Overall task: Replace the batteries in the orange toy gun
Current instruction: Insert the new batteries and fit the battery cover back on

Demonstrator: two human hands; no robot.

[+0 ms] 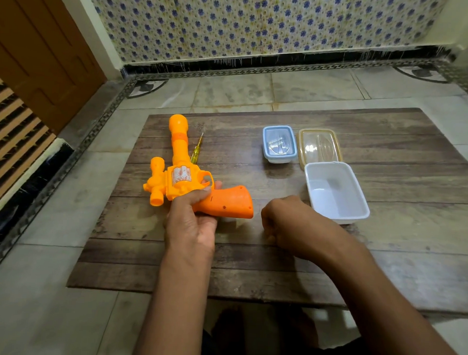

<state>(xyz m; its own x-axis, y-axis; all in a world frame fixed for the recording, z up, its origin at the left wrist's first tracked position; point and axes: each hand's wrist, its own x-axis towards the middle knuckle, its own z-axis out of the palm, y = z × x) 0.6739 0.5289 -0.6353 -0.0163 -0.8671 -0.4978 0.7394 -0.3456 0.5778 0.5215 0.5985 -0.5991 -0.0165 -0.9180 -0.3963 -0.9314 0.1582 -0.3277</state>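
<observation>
The orange toy gun (179, 175) lies on the wooden board (250, 258), barrel pointing away, grip toward the right. My left hand (192, 218) grips it at the trigger and the front of the grip. A yellow screwdriver (196, 151) lies just behind the barrel, partly hidden by it. My right hand (287, 224) rests on the board to the right of the grip, fingers curled into a fist; I cannot see whether it holds anything. No batteries are visible.
A blue-lidded small box (279, 144) and a beige-rimmed clear lid (320, 146) sit at the back right. An open white container (336, 192) stands in front of them, close to my right hand. Tiled floor surrounds the board.
</observation>
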